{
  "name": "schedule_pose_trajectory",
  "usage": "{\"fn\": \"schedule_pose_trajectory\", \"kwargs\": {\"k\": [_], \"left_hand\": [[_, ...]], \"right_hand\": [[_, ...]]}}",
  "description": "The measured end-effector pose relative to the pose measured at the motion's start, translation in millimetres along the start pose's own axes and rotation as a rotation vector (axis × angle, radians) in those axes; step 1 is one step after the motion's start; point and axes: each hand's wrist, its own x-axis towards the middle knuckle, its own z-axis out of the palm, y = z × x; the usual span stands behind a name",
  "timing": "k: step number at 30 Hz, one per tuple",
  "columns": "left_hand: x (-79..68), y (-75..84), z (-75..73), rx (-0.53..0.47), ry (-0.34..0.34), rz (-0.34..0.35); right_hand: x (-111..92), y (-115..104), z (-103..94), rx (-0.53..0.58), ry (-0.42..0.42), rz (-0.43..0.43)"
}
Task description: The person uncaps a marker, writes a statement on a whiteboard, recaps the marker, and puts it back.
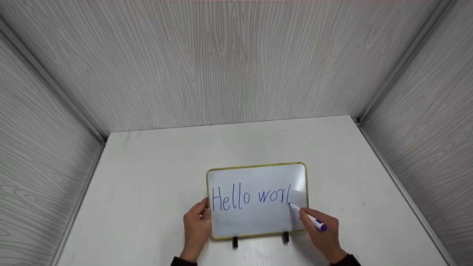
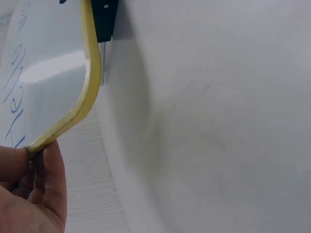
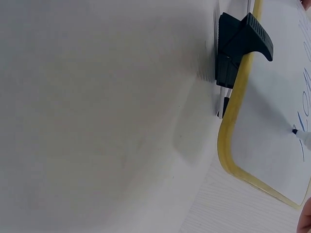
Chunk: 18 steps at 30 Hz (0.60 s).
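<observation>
A whiteboard [image 1: 255,221] with a yellow frame stands tilted back on the table, bearing "Hello worl" in blue. My left hand [image 1: 197,227] grips its left edge; in the left wrist view, thumb [image 2: 13,164] in front and fingers [image 2: 53,172] behind pinch the yellow rim. On the right, my right hand [image 1: 322,232] holds a white marker [image 1: 316,222] with a purple end. The marker's dark tip [image 3: 294,131] is right at the board's surface, by the foot of the last letter. Most of the right hand lies outside the right wrist view.
Two black holders [image 1: 235,242] grip the board's lower edge; one black holder [image 3: 243,43] appears large in the right wrist view. The white table [image 1: 155,177] is bounded by a back wall [image 1: 229,74] and side walls with a wood-grain pattern.
</observation>
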Motion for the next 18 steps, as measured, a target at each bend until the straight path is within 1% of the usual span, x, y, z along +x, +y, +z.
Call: {"fn": "schedule_pose_trajectory", "kwargs": {"k": [2, 5, 9, 14, 18], "left_hand": [[1.3, 0.6, -0.2, 0.007, -0.005, -0.013], [1.8, 1.5, -0.8, 0.017, -0.009, -0.028], [1.5, 2.6, -1.3, 0.014, -0.003, -0.044], [1.6, 2.2, -0.5, 0.01, -0.017, -0.049], [0.9, 1.7, 0.4, 0.011, -0.007, -0.031]], "right_hand": [[1, -5, -0.6, 0.01, 0.02, 0.044], [6, -11, -2.3, 0.019, 0.052, 0.061], [13, -9, -3.9, 0.008, 0.059, 0.021], [14, -1, -4.6, -0.032, 0.055, 0.023], [14, 3, -5.1, -0.051, 0.043, -0.004]]}}
